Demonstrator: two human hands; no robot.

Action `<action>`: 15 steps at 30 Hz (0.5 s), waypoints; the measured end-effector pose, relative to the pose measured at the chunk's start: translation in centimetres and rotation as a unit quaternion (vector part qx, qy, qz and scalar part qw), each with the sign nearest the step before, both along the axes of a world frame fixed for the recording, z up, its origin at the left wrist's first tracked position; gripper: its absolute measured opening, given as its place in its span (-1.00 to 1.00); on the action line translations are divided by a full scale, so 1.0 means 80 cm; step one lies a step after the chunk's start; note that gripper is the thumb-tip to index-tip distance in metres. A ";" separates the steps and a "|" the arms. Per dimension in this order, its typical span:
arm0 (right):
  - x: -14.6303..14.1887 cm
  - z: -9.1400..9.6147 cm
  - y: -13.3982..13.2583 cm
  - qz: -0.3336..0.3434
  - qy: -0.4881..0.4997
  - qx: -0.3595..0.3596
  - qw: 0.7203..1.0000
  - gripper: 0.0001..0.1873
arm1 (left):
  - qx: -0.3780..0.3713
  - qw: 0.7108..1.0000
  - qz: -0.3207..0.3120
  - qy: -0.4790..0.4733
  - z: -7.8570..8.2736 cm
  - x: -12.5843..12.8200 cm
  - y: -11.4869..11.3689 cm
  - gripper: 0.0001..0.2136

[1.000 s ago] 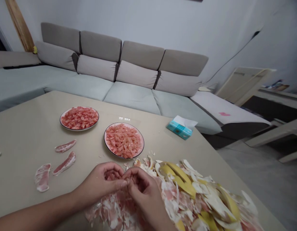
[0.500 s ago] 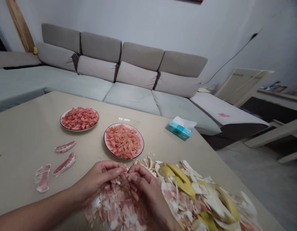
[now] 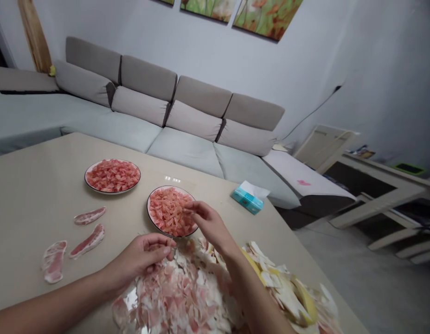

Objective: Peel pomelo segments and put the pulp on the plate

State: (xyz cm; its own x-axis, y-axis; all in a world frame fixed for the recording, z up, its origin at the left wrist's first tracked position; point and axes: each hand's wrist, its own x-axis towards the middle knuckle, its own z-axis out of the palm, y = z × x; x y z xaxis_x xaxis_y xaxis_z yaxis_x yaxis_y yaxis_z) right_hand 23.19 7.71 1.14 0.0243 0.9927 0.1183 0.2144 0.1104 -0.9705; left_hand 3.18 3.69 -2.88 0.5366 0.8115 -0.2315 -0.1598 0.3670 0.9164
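Observation:
My right hand [image 3: 209, 225] reaches over the right rim of the nearer plate [image 3: 149, 218], its fingertips pinched together just above the pink pomelo pulp [image 3: 171, 211]. Whatever sits between those fingertips is too small to name. Lower and to the left, my left hand [image 3: 147, 255] is closed in a pinch, thumb against fingers, with a tiny bit I cannot make out at the tips. Beneath both hands spreads a heap of pinkish-white pomelo membranes [image 3: 180, 297]. Three pomelo segments [image 3: 87, 241] in thin skin lie on the table left of my left hand.
Farther back stands a second plate [image 3: 87, 183] heaped with pomelo pulp [image 3: 113, 175]. Yellow and white pomelo peel [image 3: 287, 297] is piled by my right forearm. A blue tissue pack [image 3: 247, 199] lies near the table's right edge. Beyond the table [image 3: 23, 195] runs a grey sofa [image 3: 183, 146].
My right hand has left my left hand and moved up to the nearer plate's right side. My left hand stays over the membrane heap. The view has tilted up, showing pictures on the wall.

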 end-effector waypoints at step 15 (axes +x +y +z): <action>-0.027 -0.030 -0.105 0.049 0.000 -0.068 0.996 -0.75 | 0.202 0.969 0.062 0.124 -0.011 0.006 -0.012 -0.84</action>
State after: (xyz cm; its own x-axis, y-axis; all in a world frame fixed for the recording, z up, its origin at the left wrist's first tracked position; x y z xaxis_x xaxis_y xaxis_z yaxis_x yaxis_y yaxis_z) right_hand 21.00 -0.71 -1.26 -0.0741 0.9971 -0.0182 0.2096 -0.0023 -0.9778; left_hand 3.63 2.74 -3.74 0.3981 0.9173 0.0093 0.0649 -0.0382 0.9972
